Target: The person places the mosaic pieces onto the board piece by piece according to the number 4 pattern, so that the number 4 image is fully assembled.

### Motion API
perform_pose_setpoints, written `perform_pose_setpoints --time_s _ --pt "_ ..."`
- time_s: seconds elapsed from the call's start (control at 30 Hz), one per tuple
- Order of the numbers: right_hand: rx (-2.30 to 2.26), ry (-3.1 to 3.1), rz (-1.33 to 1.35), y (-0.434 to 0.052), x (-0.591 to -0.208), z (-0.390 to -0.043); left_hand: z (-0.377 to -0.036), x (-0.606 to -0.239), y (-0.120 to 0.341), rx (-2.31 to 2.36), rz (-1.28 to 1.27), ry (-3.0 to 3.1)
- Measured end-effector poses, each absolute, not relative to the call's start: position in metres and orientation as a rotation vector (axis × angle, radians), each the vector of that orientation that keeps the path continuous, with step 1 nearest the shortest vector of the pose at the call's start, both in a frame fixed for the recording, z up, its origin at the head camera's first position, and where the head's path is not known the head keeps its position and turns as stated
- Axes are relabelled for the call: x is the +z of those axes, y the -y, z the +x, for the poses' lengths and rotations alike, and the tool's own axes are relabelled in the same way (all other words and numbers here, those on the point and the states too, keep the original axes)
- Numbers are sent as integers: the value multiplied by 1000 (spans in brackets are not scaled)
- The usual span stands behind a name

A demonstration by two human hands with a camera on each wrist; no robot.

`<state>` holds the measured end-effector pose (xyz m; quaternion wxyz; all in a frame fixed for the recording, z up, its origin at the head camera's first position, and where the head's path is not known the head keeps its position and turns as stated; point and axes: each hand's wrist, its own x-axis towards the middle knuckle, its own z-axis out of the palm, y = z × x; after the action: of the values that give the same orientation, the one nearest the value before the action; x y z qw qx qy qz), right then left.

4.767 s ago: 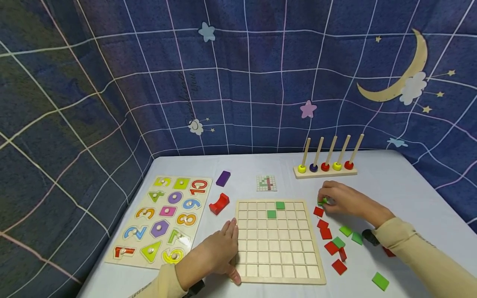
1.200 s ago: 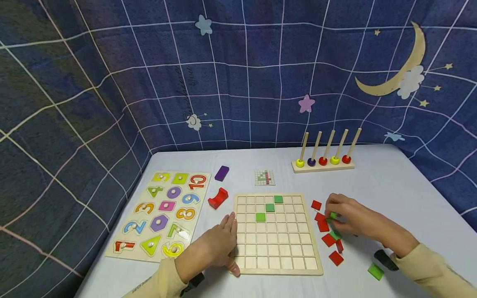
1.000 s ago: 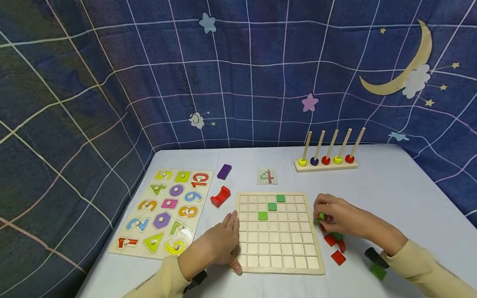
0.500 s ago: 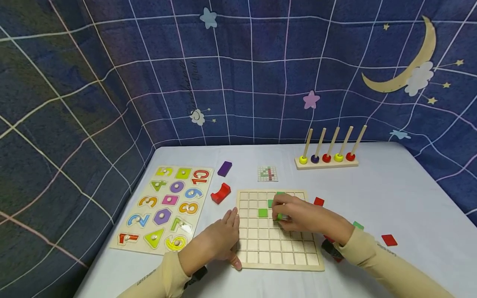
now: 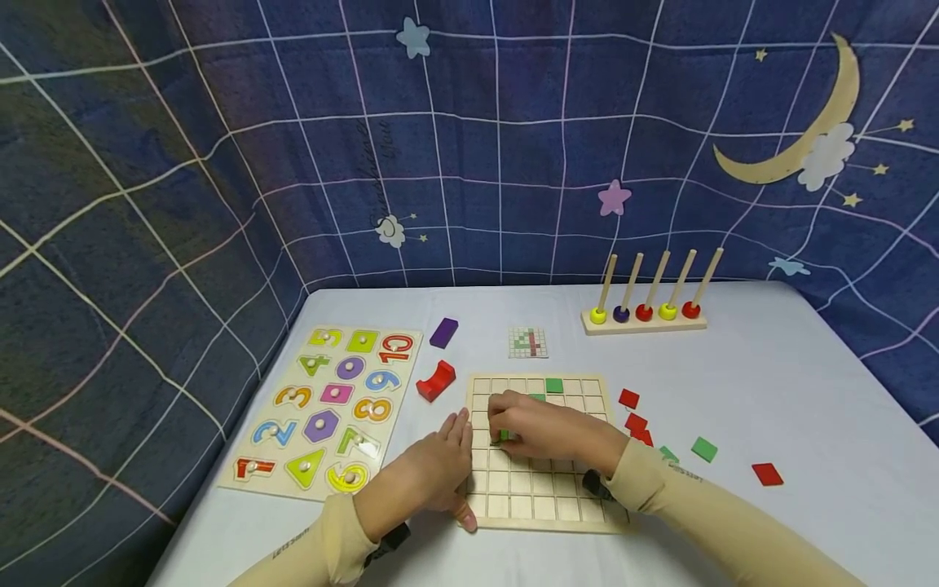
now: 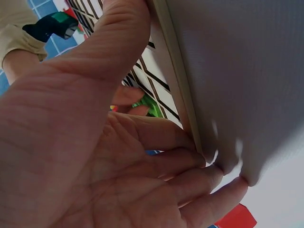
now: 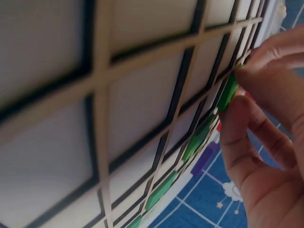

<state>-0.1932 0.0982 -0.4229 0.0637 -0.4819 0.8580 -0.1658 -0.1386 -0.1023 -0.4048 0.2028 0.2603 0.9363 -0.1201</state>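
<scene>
A wooden grid board lies on the table in front of me. My right hand hovers over its left-middle cells and pinches a green square tile between thumb and fingers; the right wrist view shows this tile tilted on edge just above the grid. Other green tiles sit in cells toward the far side, one partly hidden by the hand. My left hand rests with straight fingers against the board's left edge, thumb on the frame.
Loose red tiles and green tiles lie right of the board. A number puzzle board is at the left, with a red arch block, a purple block, a pattern card and a peg stand farther back.
My right hand has picked a green tile from the pile on the right and carried it left over the board. The left hand has stayed on the board's edge.
</scene>
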Motion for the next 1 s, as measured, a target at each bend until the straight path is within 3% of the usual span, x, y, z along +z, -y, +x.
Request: perform_pose_setpoints --time_s 0.57,1.0 --pt "-432 -2631 -1533 -102 -425 -180 -139 -405 101 -329 710 -2612" --pt "-592 -2686 -1571 -157 -408 -184 -140 -406 101 -332 693 -2611"
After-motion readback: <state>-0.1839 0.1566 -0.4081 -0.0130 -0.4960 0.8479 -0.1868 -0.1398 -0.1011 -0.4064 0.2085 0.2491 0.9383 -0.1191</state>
